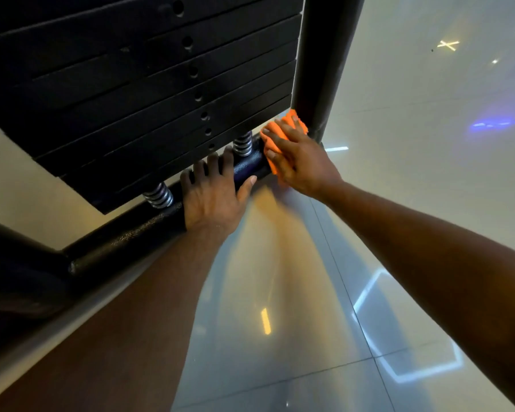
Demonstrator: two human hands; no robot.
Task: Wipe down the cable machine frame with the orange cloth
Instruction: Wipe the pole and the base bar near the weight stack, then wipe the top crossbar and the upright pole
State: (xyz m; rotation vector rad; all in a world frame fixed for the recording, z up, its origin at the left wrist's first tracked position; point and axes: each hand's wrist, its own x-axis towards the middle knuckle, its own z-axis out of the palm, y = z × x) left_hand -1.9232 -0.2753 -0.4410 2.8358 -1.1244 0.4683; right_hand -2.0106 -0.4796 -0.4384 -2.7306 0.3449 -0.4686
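Observation:
The cable machine frame is black tubing: a low horizontal bar [125, 233] runs from lower left to an upright post [324, 55] at the top right. My right hand [301, 162] presses the orange cloth [272, 138] flat against the bar's end, right where it meets the post. Orange folds show above and left of my fingers. My left hand [211, 197] grips the same bar a little to the left, fingers curled over its top and thumb along its front.
A black weight stack [131, 84] with pin holes hangs just above the bar, resting on two chrome springs [158, 196]. Glossy grey floor tiles [309, 322] with light reflections spread to the right and below.

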